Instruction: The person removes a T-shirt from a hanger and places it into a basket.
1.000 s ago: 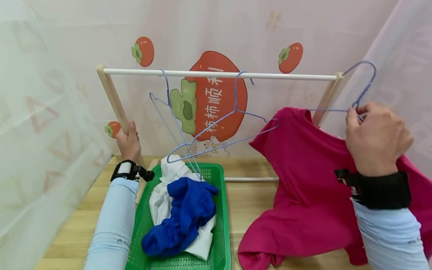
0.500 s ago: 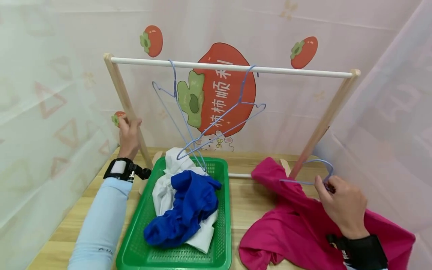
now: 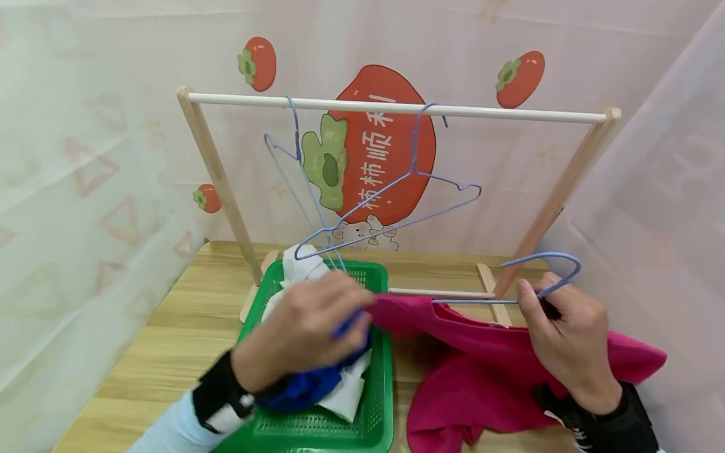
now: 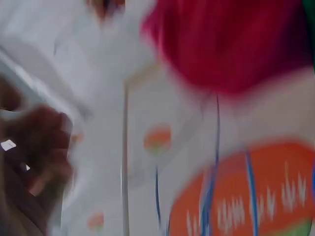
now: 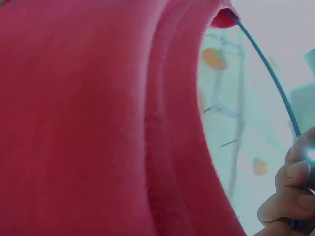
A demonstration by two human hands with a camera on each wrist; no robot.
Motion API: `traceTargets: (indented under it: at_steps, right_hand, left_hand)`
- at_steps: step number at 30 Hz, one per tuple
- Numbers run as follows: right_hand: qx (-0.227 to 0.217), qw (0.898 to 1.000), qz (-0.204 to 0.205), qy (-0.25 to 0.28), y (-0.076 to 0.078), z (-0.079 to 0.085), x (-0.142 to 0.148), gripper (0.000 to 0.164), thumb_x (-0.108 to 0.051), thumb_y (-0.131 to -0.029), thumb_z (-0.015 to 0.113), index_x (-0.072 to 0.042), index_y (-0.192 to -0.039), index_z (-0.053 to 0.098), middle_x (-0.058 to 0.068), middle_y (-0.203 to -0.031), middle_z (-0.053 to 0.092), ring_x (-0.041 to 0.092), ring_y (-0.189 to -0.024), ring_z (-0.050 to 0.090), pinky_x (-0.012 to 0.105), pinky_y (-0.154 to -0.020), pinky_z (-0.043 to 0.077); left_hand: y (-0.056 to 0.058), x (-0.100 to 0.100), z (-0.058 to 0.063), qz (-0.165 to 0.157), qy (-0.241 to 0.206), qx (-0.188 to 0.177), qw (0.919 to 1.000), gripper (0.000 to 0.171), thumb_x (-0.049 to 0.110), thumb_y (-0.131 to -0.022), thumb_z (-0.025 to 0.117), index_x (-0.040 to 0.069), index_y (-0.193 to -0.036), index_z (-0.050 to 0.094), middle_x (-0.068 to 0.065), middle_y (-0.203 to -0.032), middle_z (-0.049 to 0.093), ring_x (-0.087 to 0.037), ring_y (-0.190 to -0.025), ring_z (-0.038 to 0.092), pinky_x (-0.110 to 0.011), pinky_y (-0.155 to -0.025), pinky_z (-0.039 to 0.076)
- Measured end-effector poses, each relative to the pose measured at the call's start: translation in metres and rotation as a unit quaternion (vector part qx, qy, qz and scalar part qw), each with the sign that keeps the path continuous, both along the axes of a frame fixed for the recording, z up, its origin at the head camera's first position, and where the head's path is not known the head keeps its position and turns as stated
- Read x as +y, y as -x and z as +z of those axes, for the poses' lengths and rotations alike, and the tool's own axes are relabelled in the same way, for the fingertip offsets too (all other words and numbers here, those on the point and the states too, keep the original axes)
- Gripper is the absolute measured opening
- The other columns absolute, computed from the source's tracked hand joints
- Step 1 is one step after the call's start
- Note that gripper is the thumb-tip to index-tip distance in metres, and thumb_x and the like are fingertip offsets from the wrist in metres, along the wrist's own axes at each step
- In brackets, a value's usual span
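Observation:
My right hand [image 3: 572, 346] grips a blue wire clothes hanger [image 3: 561, 257] just below its hook. On that hanger hangs a magenta T-shirt [image 3: 487, 377], its neckline open around the wire and its lower part bunched on the table. The hanger's arm runs into the shirt's shoulder in the right wrist view, where the right-hand fingers [image 5: 290, 196] curl around the wire. My left hand [image 3: 308, 324] is blurred, above the green basket, with loosely bent fingers close to the shirt's left sleeve end [image 3: 391, 313]. In the left wrist view, the hand and magenta cloth [image 4: 236, 44] appear apart.
A wooden rack with a white rail [image 3: 362, 107] stands behind, bearing two bare blue hangers [image 3: 416, 170]. The green basket [image 3: 385, 402] holds blue [image 3: 300, 390] and white clothing [image 3: 303, 267]. A printed curtain [image 3: 453, 50] encloses the wooden table [image 3: 164, 352].
My right hand has lowered the hanger and shirt from beside the rack's top to near the table. My left hand has let go of the rack's left post and moved right toward the shirt.

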State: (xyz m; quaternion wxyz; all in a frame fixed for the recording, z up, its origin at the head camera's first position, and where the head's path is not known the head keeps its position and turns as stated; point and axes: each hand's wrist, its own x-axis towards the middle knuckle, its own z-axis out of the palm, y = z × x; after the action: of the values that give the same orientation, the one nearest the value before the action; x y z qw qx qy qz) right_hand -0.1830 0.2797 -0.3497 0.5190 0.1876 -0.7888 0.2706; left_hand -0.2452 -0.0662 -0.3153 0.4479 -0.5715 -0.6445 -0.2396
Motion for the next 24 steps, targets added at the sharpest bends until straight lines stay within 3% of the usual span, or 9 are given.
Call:
traceTargets:
  at_steps: [2,4,6,8,10,13,18,21,24]
  right_hand:
    - [0.015,1.0,0.01,-0.005,-0.004,0.007,-0.009,0.047,-0.027,-0.107,0.06,-0.009,-0.065,0.052,-0.005,-0.062,0.034,-0.006,-0.063,0.026,0.014,-0.057,0.018]
    - [0.025,0.999,0.021,-0.012,-0.008,0.01,-0.018,0.049,-0.03,-0.108,0.059,-0.008,-0.065,0.056,-0.006,-0.061,0.036,-0.005,-0.061,0.027,0.012,-0.057,0.019]
    - [0.031,0.999,0.027,-0.018,-0.01,0.009,-0.024,0.052,-0.036,-0.11,0.057,-0.007,-0.066,0.057,-0.006,-0.061,0.036,-0.004,-0.06,0.027,0.012,-0.056,0.019]
    - [0.036,0.999,0.025,-0.026,-0.01,0.007,-0.026,0.055,-0.041,-0.111,0.054,-0.008,-0.066,0.057,-0.006,-0.061,0.036,-0.003,-0.059,0.026,0.012,-0.056,0.018]
    - [0.035,0.999,0.02,-0.032,-0.009,0.002,-0.023,0.057,-0.043,-0.111,0.053,-0.008,-0.067,0.056,-0.006,-0.061,0.037,-0.003,-0.058,0.026,0.012,-0.056,0.018]
    - [0.026,0.999,0.013,-0.042,-0.006,-0.003,-0.013,0.056,-0.042,-0.111,0.053,-0.009,-0.067,0.055,-0.007,-0.061,0.037,-0.005,-0.059,0.025,0.012,-0.056,0.018]
    - [0.016,0.999,-0.012,-0.035,-0.006,-0.011,0.017,0.052,-0.037,-0.11,0.055,-0.006,-0.068,0.058,-0.003,-0.064,0.041,-0.008,-0.065,0.029,0.011,-0.06,0.021]
    - [0.017,0.999,-0.028,-0.017,-0.011,-0.016,0.037,0.045,-0.028,-0.106,0.06,-0.003,-0.069,0.062,-0.002,-0.064,0.045,-0.009,-0.067,0.033,0.009,-0.063,0.022]
    - [0.008,0.998,-0.048,0.036,-0.016,-0.018,0.059,0.038,-0.014,-0.102,0.06,-0.001,-0.066,0.062,-0.012,-0.065,0.051,-0.013,-0.067,0.038,0.006,-0.065,0.027]
  left_hand:
    - [-0.013,0.02,-0.008,0.06,0.099,-0.042,0.9924,0.032,0.029,-0.103,0.059,0.004,-0.12,0.07,-0.004,-0.108,0.074,-0.014,-0.095,0.072,-0.024,-0.081,0.062]
    - [-0.018,0.036,-0.02,0.101,0.15,-0.075,0.9807,0.043,0.034,-0.103,0.065,0.005,-0.134,0.066,-0.004,-0.12,0.074,-0.014,-0.108,0.073,-0.026,-0.092,0.061]
    - [-0.015,0.045,-0.032,0.131,0.19,-0.092,0.9687,0.043,0.037,-0.104,0.066,0.006,-0.134,0.065,-0.001,-0.118,0.075,-0.013,-0.107,0.073,-0.026,-0.093,0.06]
    - [-0.009,0.049,-0.043,0.144,0.222,-0.108,0.9582,0.029,0.035,-0.107,0.062,0.01,-0.12,0.068,0.003,-0.102,0.074,-0.01,-0.094,0.073,-0.023,-0.081,0.06]
    - [0.0,0.048,-0.053,0.146,0.25,-0.125,0.949,0.021,0.033,-0.11,0.058,0.014,-0.104,0.065,0.006,-0.087,0.069,-0.007,-0.081,0.07,-0.02,-0.07,0.057]
    - [0.012,0.047,-0.062,0.131,0.271,-0.156,0.9408,0.026,0.031,-0.111,0.054,0.017,-0.09,0.055,0.008,-0.074,0.059,-0.006,-0.071,0.066,-0.018,-0.059,0.049]
    - [0.023,0.044,-0.067,0.096,0.256,-0.204,0.94,0.018,0.023,-0.111,0.054,0.014,-0.096,0.059,0.005,-0.078,0.064,-0.01,-0.073,0.069,-0.021,-0.061,0.05]
    - [0.027,0.041,-0.07,0.097,0.248,-0.217,0.9391,0.014,0.015,-0.111,0.054,0.011,-0.099,0.061,0.003,-0.075,0.066,-0.012,-0.069,0.069,-0.024,-0.061,0.051]
    - [0.029,0.041,-0.073,0.111,0.25,-0.208,0.9391,0.018,0.013,-0.111,0.053,0.012,-0.094,0.06,0.004,-0.067,0.061,-0.012,-0.065,0.066,-0.024,-0.058,0.049]
